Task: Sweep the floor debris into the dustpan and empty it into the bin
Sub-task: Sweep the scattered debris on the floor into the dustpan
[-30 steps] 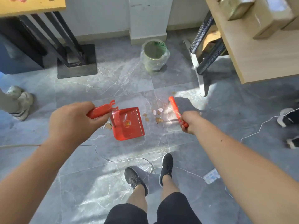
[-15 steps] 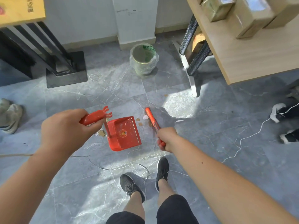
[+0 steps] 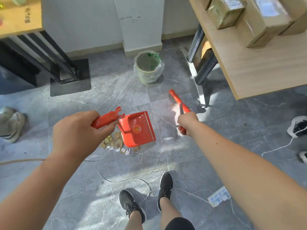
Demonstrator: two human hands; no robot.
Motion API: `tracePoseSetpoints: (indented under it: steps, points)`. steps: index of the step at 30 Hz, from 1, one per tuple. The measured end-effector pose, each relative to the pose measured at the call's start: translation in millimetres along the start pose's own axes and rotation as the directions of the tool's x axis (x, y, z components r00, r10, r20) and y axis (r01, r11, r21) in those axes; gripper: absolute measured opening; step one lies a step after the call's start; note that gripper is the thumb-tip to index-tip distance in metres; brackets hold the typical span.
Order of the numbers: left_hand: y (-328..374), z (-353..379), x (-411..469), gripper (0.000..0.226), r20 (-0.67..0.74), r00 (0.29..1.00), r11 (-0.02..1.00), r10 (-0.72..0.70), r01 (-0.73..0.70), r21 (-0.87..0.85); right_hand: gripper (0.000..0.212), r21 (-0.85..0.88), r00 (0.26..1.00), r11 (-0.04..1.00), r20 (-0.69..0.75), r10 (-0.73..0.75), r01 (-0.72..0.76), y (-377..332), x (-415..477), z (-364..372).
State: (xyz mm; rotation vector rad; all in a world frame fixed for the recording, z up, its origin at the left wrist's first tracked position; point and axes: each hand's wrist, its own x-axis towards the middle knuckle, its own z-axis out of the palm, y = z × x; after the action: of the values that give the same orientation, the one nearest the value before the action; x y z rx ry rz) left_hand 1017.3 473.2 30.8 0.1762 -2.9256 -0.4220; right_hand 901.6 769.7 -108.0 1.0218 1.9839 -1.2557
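My left hand grips the handle of a red dustpan, whose pan hangs just above the grey floor. A pile of tan and white paper scraps lies on the floor at the pan's lower left edge. In my right hand is a red brush, its far end pointing up and away toward the bin. The brush is to the right of the dustpan, apart from it. A bin lined with a clear bag stands by the white pillar, beyond both tools.
A wooden table with cardboard boxes stands at the right, a chair beneath it. A black metal stand is at the left. White cables and a power strip lie near my feet. Other people's shoes are at both sides.
The brush swept left to the dustpan, then swung back out to the right. The scraps, earlier right of the pan, now lie at its lower left. The camera view shifted.
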Motion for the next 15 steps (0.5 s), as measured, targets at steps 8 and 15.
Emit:
tracePoseSetpoints:
  steps: [8,15]
  points:
    - [10,21,6,0.049,-0.071,0.997,1.0,-0.019,0.018,-0.007,0.018,-0.297,0.994,0.953,0.111,-0.027,0.059,-6,49,4]
    - [-8,14,-18,0.052,-0.033,0.999,1.0,-0.021,0.02,-0.008,0.034,-0.39,0.976,0.918,0.215,0.016,0.07,51,12,19]
